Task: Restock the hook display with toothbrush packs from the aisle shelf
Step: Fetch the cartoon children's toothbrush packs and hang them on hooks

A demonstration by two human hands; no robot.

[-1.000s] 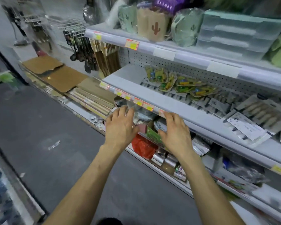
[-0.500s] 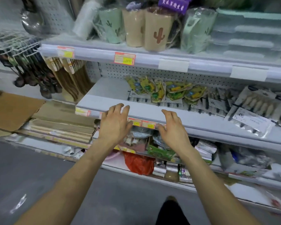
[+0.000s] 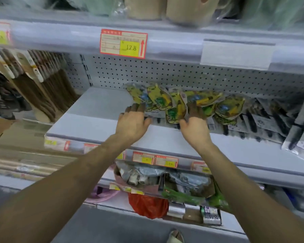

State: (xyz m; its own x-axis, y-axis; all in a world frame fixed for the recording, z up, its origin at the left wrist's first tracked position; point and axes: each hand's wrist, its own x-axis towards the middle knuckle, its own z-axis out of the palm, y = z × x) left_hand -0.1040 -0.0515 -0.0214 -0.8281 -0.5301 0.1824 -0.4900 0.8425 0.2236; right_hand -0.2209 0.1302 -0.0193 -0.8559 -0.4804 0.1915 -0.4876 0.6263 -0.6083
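Both hands at the yellow-green plastic toothbrush packs (image 3: pixel 158 99), frame centre.
Left hand (image 3: pixel 132 121) and right hand (image 3: pixel 195 128) lie flat-fingered, gripping nothing; best to gather the overlapping pile from both sides.

Open shelf (image 3: pixel 98 109) left of toothbrush packs (image 3: pixel 165 100)

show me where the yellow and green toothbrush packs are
Head view, centre: the yellow and green toothbrush packs lie piled at the back of the grey shelf against the pegboard, just beyond the left hand and right hand.
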